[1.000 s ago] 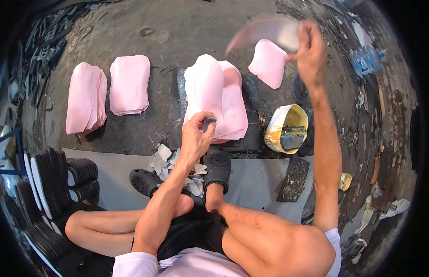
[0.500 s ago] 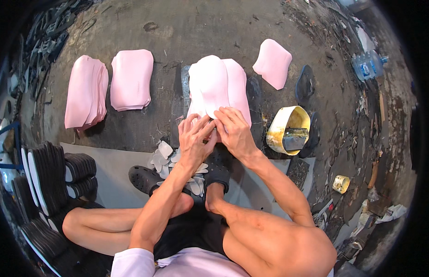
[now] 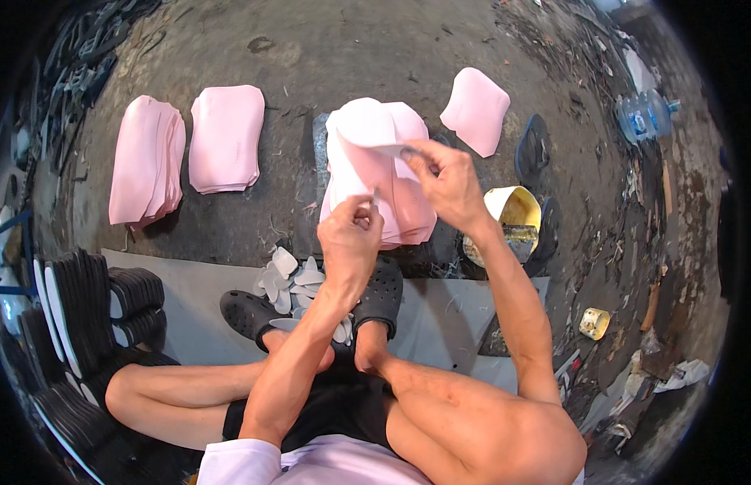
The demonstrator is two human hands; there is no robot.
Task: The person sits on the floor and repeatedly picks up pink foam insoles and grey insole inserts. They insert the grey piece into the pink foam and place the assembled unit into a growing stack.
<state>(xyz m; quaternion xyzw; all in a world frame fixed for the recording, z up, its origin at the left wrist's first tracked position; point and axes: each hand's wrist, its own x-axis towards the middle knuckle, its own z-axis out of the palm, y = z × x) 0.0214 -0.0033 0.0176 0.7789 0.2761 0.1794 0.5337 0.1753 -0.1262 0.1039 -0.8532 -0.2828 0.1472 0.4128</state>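
Sheet (image 3: 355, 128) of pink material curls up from the top of the central stack (image 3: 412, 214), its free edge pinched between the thumb and fingers of the worker's right hand (image 3: 447, 184). The left hand (image 3: 350, 241) forms a narrow pinch over the stack's near side; whether its fingertips hold anything cannot be told. Two pink piles (image 3: 226, 137) sit left of the stack, and a lone panel (image 3: 476, 111) lies to its right. A yellow tub (image 3: 519, 206) stands right of the stack, closer to the worker. Grey pieces (image 3: 285, 261) lie heaped on its near side, beside black clogs (image 3: 248, 315).
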